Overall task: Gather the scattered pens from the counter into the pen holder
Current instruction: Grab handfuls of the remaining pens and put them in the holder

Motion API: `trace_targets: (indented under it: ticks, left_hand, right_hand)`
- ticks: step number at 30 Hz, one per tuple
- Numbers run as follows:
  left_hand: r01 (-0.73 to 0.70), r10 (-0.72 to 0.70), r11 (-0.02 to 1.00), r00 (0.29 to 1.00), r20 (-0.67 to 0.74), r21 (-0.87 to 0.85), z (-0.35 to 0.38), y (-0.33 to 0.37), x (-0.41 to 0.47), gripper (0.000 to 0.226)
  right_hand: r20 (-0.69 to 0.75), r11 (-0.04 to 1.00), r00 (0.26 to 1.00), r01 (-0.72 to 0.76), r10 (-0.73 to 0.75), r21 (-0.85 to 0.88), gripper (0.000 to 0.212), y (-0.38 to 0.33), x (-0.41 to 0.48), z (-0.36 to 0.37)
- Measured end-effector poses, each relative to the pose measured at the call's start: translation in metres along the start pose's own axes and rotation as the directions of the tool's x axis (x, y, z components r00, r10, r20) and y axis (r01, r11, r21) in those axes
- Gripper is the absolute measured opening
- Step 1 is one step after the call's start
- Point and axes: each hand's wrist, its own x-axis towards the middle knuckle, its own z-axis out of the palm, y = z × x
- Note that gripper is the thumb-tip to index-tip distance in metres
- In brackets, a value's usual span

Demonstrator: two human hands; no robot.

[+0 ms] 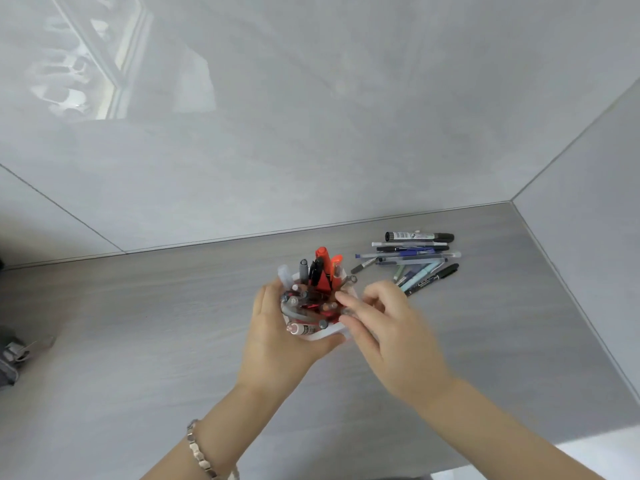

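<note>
Pen holder (325,336) sits near the middle of the grey counter (138,323), just short of the back wall. It's a clear, pale container, already packed: two orange markers (323,268) stand tallest at the back, a grey-capped pen (303,270) and a black one (316,271) beside them, more pens leaning at angles lower down.

My left hand (277,344) is wrapped around the holder's left and near side, palm against the wall, thumb along the near rim. So it's grasping the holder.

My right hand (384,327) is at the holder's right rim, fingers curled in toward the opening. It's motion-blurred. There's a greyish shape at the fingertips (346,311) that could be a pen, but I can't tell whether the hand is pinching something or loose.

The remaining loose pens (412,261) lie in a pile on the counter behind and to the right of the holder, near the back wall. A fat black-and-white marker (419,236) is furthest back, thin blue and clear pens are stacked roughly parallel under it, and a few teal and black ones fan out diagonally toward my right hand.

Metal link bracelet (199,452) on my left wrist. Some dark grey object (12,355) at the far left edge of the counter, can't identify it. Glossy grey wall panels (311,116) behind and on the right.
</note>
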Motion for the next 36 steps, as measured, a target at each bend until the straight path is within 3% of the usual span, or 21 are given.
trace_targets:
  ticks: [3, 6, 8, 10, 12, 16, 19, 24, 26, 28, 31, 33, 36]
  left_hand:
    - [-0.01, 0.01, 1.0, 1.0, 0.015, 0.003, 0.007, 0.002, 0.007, 0.079]
    - [0.021, -0.021, 1.0, 0.999, 0.026, -0.007, 0.01, -0.002, 0.013, 0.08]
    - [0.028, -0.028, 1.0, 0.999, 0.022, 0.003, 0.01, -0.007, 0.015, 0.078]
    - [0.044, -0.044, 0.999, 0.999, 0.013, 0.013, 0.01, -0.011, 0.017, 0.077]
    - [0.064, -0.064, 0.998, 0.998, 0.004, 0.018, 0.01, -0.015, 0.017, 0.076]
    - [0.067, -0.067, 0.997, 0.998, 0.01, 0.032, 0.008, -0.021, 0.015, 0.075]
    - [0.06, -0.06, 0.998, 0.998, 0.026, 0.02, 0.006, -0.024, 0.013, 0.076]
    - [0.028, -0.029, 1.0, 0.999, 0.04, 0.007, 0.003, -0.029, 0.011, 0.079]
    - [0.014, -0.015, 0.999, 0.999, 0.045, 0.03, 0.002, -0.034, 0.012, 0.081]
    - [0.023, -0.025, 0.999, 0.999, 0.046, 0.042, 0.003, -0.037, 0.013, 0.081]
    - [0.022, -0.024, 0.999, 0.999, 0.037, 0.049, 0.004, -0.039, 0.014, 0.083]
    - [0.017, -0.019, 0.998, 0.999, 0.034, 0.055, 0.005, -0.041, 0.014, 0.083]
    - [0.016, -0.019, 0.997, 0.999, 0.034, 0.077, 0.004, -0.042, 0.015, 0.086]
  right_hand:
    - [0.072, 0.987, 0.994, -0.089, 0.08, 0.136, 0.038, 0.021, -0.005, -0.01]
    - [-0.041, 0.933, 0.945, -0.313, 0.324, 0.176, 0.023, 0.07, 0.002, -0.019]
    - [-0.014, 0.807, 0.807, -0.589, 0.59, 0.049, 0.023, 0.116, 0.013, -0.016]
    - [0.06, 0.588, 0.586, -0.807, 0.808, -0.046, 0.035, 0.153, 0.021, -0.009]
    - [0.068, 0.494, 0.491, -0.868, 0.868, -0.043, 0.047, 0.166, 0.03, 0.001]
    - [0.03, 0.437, 0.436, -0.896, 0.9, -0.084, 0.065, 0.159, 0.046, 0.016]
    - [0.013, 0.399, 0.398, -0.916, 0.917, -0.039, 0.058, 0.16, 0.054, 0.018]
    - [0.029, 0.415, 0.415, -0.905, 0.91, -0.094, 0.03, 0.171, 0.037, 0.016]
    - [0.093, 0.391, 0.39, -0.92, 0.916, 0.004, 0.013, 0.167, 0.026, 0.007]
    - [0.145, 0.348, 0.37, -0.924, 0.918, 0.158, 0.021, 0.157, 0.016, -0.008]
    - [0.07, 0.445, 0.501, -0.817, 0.863, 0.367, 0.022, 0.121, 0.013, -0.035]
    - [-0.012, 0.519, 0.608, -0.668, 0.794, 0.533, 0.016, 0.081, 0.019, -0.051]
    - [-0.041, 0.533, 0.728, -0.46, 0.684, 0.71, 0.01, 0.026, 0.026, -0.053]
